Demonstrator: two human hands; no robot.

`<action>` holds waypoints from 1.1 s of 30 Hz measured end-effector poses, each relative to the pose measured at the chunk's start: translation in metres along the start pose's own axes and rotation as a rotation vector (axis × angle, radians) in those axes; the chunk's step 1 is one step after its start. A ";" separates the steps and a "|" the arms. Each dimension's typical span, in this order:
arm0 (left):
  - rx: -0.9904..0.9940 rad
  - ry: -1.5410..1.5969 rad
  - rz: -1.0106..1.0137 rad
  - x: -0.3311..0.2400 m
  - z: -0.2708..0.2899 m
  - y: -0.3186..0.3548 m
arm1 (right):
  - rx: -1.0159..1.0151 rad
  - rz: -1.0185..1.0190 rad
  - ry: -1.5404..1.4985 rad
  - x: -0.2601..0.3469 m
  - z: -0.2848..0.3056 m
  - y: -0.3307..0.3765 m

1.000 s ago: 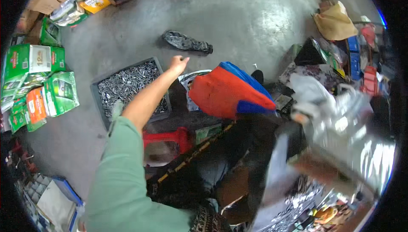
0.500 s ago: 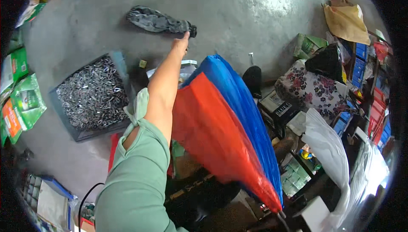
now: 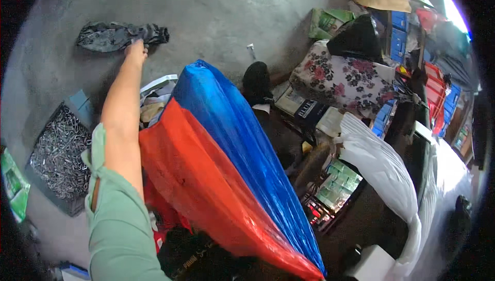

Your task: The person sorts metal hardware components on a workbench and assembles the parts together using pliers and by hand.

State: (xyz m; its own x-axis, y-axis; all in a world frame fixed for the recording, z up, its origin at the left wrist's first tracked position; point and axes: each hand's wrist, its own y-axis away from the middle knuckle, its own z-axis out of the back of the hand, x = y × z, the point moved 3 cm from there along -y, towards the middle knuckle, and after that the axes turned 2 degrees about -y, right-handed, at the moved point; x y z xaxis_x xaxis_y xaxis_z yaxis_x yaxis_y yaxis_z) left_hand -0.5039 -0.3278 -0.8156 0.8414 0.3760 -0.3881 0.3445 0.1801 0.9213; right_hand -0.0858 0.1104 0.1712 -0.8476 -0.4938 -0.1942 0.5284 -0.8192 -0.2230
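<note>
A crumpled dark grey garment [image 3: 103,38] with mottled cloth and a gathered black end lies on the concrete floor at the far left. My left hand [image 3: 136,50], at the end of an outstretched arm in a green sleeve, is on the garment's near edge, towards its gathered right end. Its fingers look closed on the cloth, though their tips are hard to make out. My right hand is out of view. Close to the right of my left forearm spread a red plastic sheet [image 3: 201,162] and a blue plastic sheet [image 3: 232,111].
A grey bin [image 3: 72,210] full of small metal pieces stands left of my arm. On the right are a floral cloth [image 3: 330,70], a black bag [image 3: 356,39], white plastic sheeting [image 3: 379,155] and blue crates [image 3: 398,44]. A green packet [image 3: 14,185] lies at the left rim.
My view has turned, so the scene has shifted mostly left. My left hand has moved from the garment's gathered end a little leftward along it. The garment seems to stay on the floor.
</note>
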 end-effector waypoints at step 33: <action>1.301 -0.489 -1.173 -0.248 -0.129 1.176 | -0.333 0.381 -0.958 0.089 0.020 0.013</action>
State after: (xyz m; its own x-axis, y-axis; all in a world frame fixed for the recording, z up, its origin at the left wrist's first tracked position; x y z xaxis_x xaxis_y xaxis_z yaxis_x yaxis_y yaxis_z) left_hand -0.3616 -0.0918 0.3610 -0.0992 0.2771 -0.9557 0.6493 -0.7097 -0.2732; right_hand -0.1552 0.0505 0.1702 -0.2340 -0.8403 0.4890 0.6294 -0.5143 -0.5826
